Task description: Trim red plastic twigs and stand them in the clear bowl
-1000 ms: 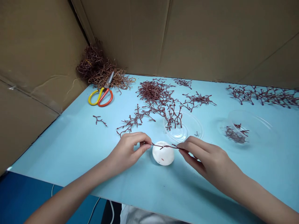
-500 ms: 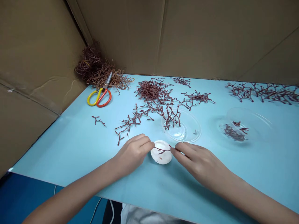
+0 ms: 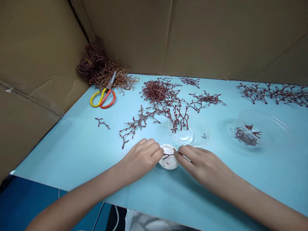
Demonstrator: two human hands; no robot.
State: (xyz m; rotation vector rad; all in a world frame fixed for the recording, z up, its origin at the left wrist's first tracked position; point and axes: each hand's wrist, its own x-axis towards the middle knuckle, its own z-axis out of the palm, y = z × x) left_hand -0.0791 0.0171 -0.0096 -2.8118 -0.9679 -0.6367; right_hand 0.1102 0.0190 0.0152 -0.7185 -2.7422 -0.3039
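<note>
A thin brown branched twig spans the gap between my two hands, over a small round white dish. My left hand is closed, its fingertips pinching the twig's left end. On the other side my right hand pinches the right end between thumb and fingers. A few small reddish bits lie in the dish. Just behind it, a clear plastic lid has several brown twigs standing on its left part. My fingers hide both ends of the held twig.
A twig heap and scattered twigs lie on the blue table. Scissors rest against a tangled stem pile in the corner. At right are a clear container with bits and a twig row. Cardboard walls enclose the back.
My left hand has come closer to my right hand, so less of the twig shows between them. The whole view has shifted slightly. Both hands keep their pinch.
</note>
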